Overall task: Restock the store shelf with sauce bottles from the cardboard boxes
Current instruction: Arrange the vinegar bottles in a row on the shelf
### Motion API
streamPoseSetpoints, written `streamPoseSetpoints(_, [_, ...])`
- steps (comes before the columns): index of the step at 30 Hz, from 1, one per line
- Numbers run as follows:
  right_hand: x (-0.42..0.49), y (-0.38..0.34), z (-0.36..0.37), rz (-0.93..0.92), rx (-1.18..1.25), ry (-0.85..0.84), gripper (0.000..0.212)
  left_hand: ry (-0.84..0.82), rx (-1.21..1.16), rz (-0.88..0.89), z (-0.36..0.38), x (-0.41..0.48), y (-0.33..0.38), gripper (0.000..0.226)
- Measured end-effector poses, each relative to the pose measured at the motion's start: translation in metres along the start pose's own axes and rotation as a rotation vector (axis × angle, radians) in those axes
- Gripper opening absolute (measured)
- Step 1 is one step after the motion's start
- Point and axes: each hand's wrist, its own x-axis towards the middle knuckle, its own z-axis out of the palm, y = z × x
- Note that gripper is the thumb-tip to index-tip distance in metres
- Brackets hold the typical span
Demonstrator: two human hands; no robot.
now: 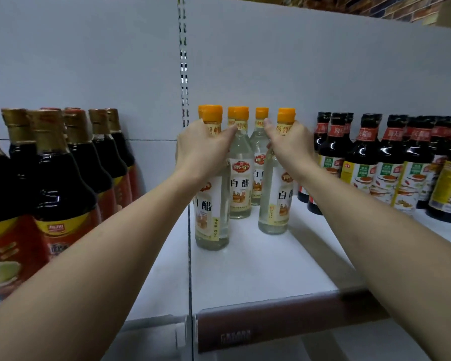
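Left forearm and right forearm rise from the lower corners over the white shelf, with dark bottles at left and right. At centre frame stand the left bottle, nearer the front edge, and the right bottle, slightly deeper, both upright, other clear bottles just behind. Left hand and right hand, apart, each grip one neck under its orange cap; equally near, they likely need only release.

Necks of the front vinegar bottles are hidden by left hand and right hand — price strip print is blurred.
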Motion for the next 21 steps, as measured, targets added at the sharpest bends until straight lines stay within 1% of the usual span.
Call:
streamPoseSetpoints(2, [0.006, 0.005, 0.007, 0.006, -0.012, 0.010, 0.045, 0.031, 0.048, 0.015, -0.001, -0.001, -0.003, 0.038])
streamPoseSetpoints(5, [0.011, 0.012, 0.016, -0.010, -0.052, 0.020, 0.041, 0.063, 0.030, 0.003, 0.003, -0.001, -0.008, 0.050])
streamPoseSetpoints(7, [0.014, 0.017, 0.020, -0.029, -0.065, 0.026, 0.039, 0.085, 0.012, 0.012, 0.004, -0.003, -0.009, 0.053])
streamPoseSetpoints(10, [0.020, 0.023, 0.025, -0.056, -0.039, 0.010, 0.038, 0.082, 0.013, 0.029, 0.005, -0.007, -0.013, 0.045])
streamPoseSetpoints(14, [0.027, 0.030, 0.030, -0.062, -0.025, 0.003, 0.036, 0.069, 0.111, 0.061, 0.009, -0.007, -0.020, 0.032])
streamPoseSetpoints(17, [0.032, 0.036, 0.035, -0.081, -0.015, 0.022, 0.032, 0.063, 0.126, 0.063, 0.011, -0.004, -0.023, 0.029])
streamPoseSetpoints(21, [0.036, 0.039, 0.040, -0.097, -0.017, 0.029, 0.033, 0.068, 0.139, 0.075, 0.010, -0.001, -0.026, 0.031])
